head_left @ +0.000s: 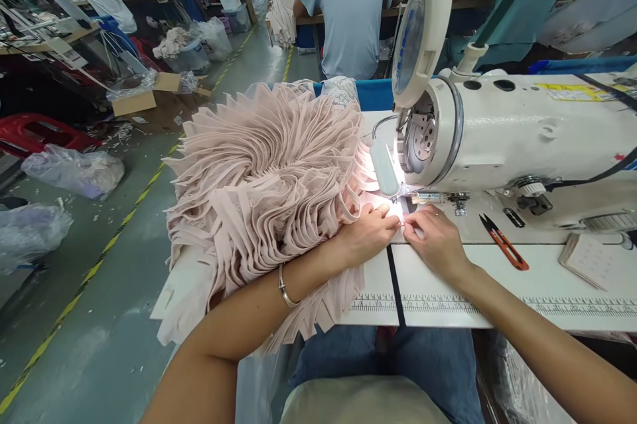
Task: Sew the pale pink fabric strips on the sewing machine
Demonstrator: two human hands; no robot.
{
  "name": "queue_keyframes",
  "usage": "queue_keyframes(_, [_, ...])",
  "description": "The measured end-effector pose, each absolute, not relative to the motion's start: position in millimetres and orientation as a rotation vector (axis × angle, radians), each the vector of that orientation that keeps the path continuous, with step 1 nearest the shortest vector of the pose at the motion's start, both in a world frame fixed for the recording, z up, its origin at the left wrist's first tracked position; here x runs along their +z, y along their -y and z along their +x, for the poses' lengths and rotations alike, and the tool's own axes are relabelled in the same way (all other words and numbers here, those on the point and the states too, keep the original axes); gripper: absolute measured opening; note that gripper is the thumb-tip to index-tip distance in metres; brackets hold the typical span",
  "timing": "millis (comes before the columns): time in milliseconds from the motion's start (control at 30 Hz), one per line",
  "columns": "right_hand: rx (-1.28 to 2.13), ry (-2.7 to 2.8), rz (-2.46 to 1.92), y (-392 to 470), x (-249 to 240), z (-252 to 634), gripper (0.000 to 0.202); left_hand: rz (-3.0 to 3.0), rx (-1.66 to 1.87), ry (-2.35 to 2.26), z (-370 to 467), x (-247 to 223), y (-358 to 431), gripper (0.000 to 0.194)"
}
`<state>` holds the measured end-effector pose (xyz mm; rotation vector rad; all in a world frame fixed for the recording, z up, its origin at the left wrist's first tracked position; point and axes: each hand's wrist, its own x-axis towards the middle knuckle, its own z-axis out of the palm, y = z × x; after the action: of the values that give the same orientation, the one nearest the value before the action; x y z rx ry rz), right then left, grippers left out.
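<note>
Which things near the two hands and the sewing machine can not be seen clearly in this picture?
- Head view: the needle area under the sewing machine is washed out by lamp glare.
- The small fabric piece pinched between the left hand and the right hand is mostly lost in that glare and behind the fingertips.
- The notebook writing is too small to read.
- The thread snips blades are too small to judge.

Red-handled thread snips [503,241] lie on the white table [497,278], a cardboard box [154,105] sits across the aisle.
</note>
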<state>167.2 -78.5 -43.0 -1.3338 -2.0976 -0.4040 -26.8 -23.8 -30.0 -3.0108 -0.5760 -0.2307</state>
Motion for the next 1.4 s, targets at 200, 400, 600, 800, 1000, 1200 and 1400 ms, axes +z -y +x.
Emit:
queue_keyframes(200, [-0.125, 2.058, -1.364, 80.2, -43.5, 182.8, 0.020, -3.109, -0.435, 0.754, -28.8, -35.7, 21.5, 0.026])
queue_keyframes(400, [-0.083, 2.168, -1.234, 84.2, -43.2, 193.4, 0.030, -3.162, -0.479, 0.732, -27.5, -39.3, 20.5, 0.023])
queue_keyframes(600, [-0.057, 2.228, -1.295, 83.4, -40.2, 194.7, 0.038, -3.108, -0.639, 0.799, -32.4, -44.3, 24.0, 0.031])
queue_keyframes(800, [-0.008, 2.234, -1.365, 82.6, -40.6, 194.0, 0.040, -3.147, -0.622, 0.747, -37.1, -49.2, 22.3, 0.032])
queue_keyframes(1000, [0.013, 2.253, -1.332, 83.4, -46.8, 196.2, 0.039, -3.206, -0.605, 0.759, -37.3, -49.5, 17.6, 0.033])
queue_keyframes(1200, [-0.010, 2.292, -1.373, 81.4, -46.4, 194.1, 0.040, -3.225, -0.576, 0.845, -35.6, -46.7, 16.1, 0.032])
queue_keyframes(1400, [-0.068, 2.325, -1.504, 77.3, -45.5, 190.7, 0.040, -3.103, -0.594, 0.894, -33.9, -37.9, 18.6, 0.023])
